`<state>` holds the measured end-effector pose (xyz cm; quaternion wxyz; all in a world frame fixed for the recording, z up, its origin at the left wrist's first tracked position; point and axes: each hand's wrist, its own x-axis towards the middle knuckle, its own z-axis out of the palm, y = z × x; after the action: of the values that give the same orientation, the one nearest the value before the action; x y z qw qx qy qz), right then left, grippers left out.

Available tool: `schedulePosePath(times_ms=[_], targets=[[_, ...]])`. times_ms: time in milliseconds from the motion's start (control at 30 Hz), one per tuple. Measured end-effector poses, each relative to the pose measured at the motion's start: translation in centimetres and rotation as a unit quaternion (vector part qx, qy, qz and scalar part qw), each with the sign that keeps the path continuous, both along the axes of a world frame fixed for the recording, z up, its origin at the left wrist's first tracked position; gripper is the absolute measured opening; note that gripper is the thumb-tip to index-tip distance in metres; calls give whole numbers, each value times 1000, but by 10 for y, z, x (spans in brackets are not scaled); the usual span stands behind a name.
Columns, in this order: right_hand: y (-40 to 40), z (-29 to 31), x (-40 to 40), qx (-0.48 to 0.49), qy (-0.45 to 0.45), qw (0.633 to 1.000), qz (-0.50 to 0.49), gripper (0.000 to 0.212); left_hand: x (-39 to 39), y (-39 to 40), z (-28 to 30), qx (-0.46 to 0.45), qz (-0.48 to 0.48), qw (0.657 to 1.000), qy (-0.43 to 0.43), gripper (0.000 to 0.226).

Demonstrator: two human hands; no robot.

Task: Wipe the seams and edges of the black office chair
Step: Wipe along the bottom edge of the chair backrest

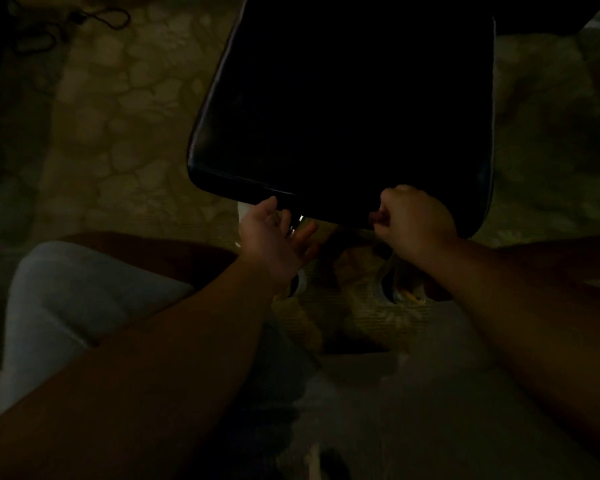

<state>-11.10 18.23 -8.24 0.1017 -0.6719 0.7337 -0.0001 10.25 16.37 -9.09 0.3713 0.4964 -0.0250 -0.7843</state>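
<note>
While the light is this poor, read each line as a best judgement, working from your body outward.

Your legs: two, in pale trousers (66, 299); you seem to be crouched or seated low, facing the chair.

Left hand: your left hand (274, 237) is spread, palm up, fingers relaxed, reaching just under the near rim of the seat. It grips nothing that can be made out.

Right hand: your right hand (416, 220) is curled into a fist against the near edge of the seat. It probably pinches a cloth there, but no cloth shows, so you cannot be sure what it holds.

Office chair: one black office chair (343, 116), its padded seat straight ahead of you and above the floor, near edge touching both hands.

Handling: the seat looks smooth and glossy, likely slippery leather-like padding that gives under pressure. The chair is probably heavy enough to stay put yet may swivel or roll, so steady it from under the rim with your left hand and run along the edge seam with the right.

Floor: one patterned floor (125, 109) under everything.

Cables: a dark tangle of cables (84, 19) at the far left; their number cannot be told.
</note>
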Motion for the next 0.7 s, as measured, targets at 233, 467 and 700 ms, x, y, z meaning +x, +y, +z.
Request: schedulePosePath(times_ms=[233,467,700], targets=[[-8,6,-8,-2,-42,999,-17,20,0,-2,3,0,-17,1000,-12,53],[-9,7,-5,-56,-65,995,-47,22,1,-3,0,-2,-13,1000,-3,56],[-6,1,-7,-78,-86,991,-67,22,2,-3,-2,-5,-12,1000,-6,54]])
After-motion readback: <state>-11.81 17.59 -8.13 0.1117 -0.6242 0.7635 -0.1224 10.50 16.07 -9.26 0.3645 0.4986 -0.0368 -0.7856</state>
